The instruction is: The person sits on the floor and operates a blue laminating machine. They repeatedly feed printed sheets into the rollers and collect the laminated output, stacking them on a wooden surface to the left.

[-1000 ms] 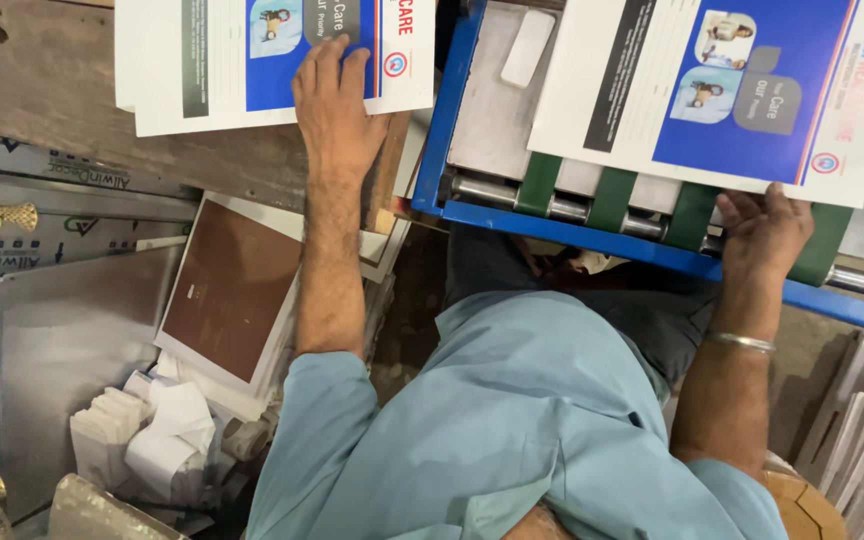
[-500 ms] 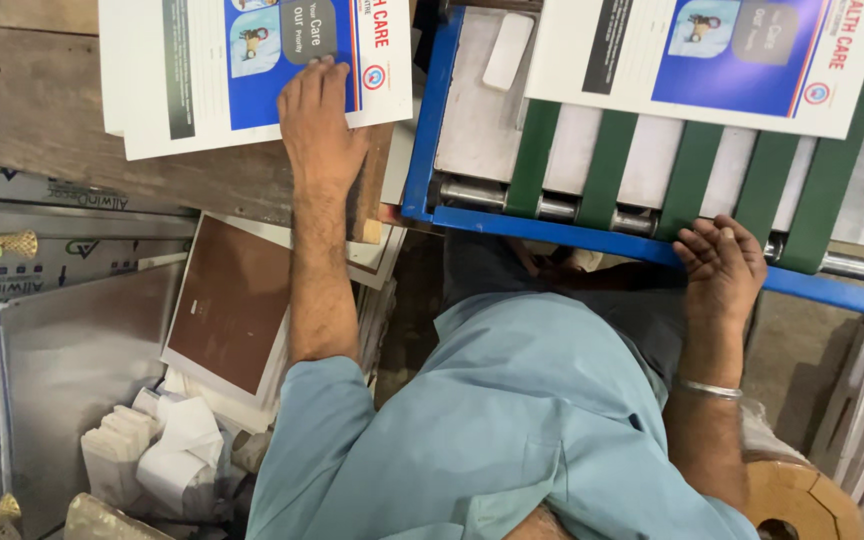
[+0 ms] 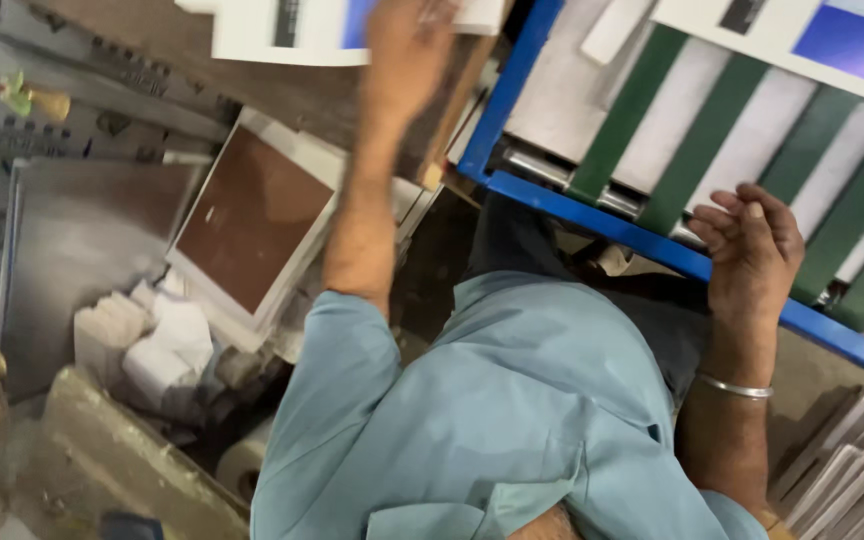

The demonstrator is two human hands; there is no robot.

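Two bare hands were out in front. The left hand (image 3: 407,50) stretched forward, blurred, palm flat and open on the printed sheets (image 3: 292,30) at the top edge. The right hand (image 3: 747,250) rested on the blue rail (image 3: 592,215), fingers curled loosely, gripping nothing. Since half a second earlier the sheets had slid up, mostly out of view, while the right hand stayed on the rail.

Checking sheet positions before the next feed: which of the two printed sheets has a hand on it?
The printed sheet at upper left, lying on the brown board: the left hand presses on it. The other sheet lies untouched on the green belts; the right hand rests at the blue frame.
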